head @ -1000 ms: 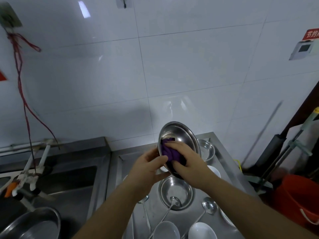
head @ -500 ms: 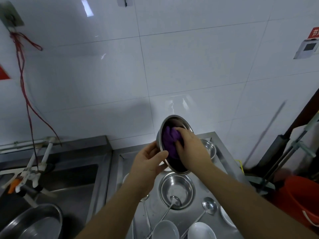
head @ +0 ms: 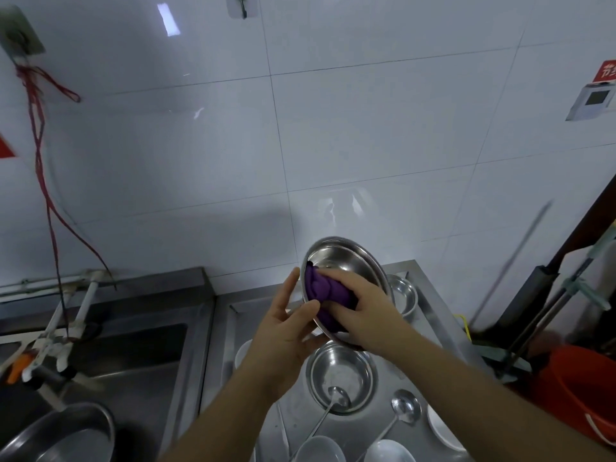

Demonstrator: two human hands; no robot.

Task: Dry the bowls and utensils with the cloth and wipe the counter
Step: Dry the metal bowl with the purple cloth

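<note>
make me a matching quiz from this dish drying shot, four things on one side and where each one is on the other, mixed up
Things:
1. purple cloth
2. large tilted steel bowl
3. long-handled steel ladle
4. orange plastic bucket

Places:
A. on the floor at the far right
B. held up by its rim in the left hand
C. head resting in the steel bowl on the counter
D. pressed inside the tilted bowl by the right hand

Pairs: 1-D, 2-B, 3-C, 4-A

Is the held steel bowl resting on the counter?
No, the left hand holds the steel bowl tilted above the counter.
</note>
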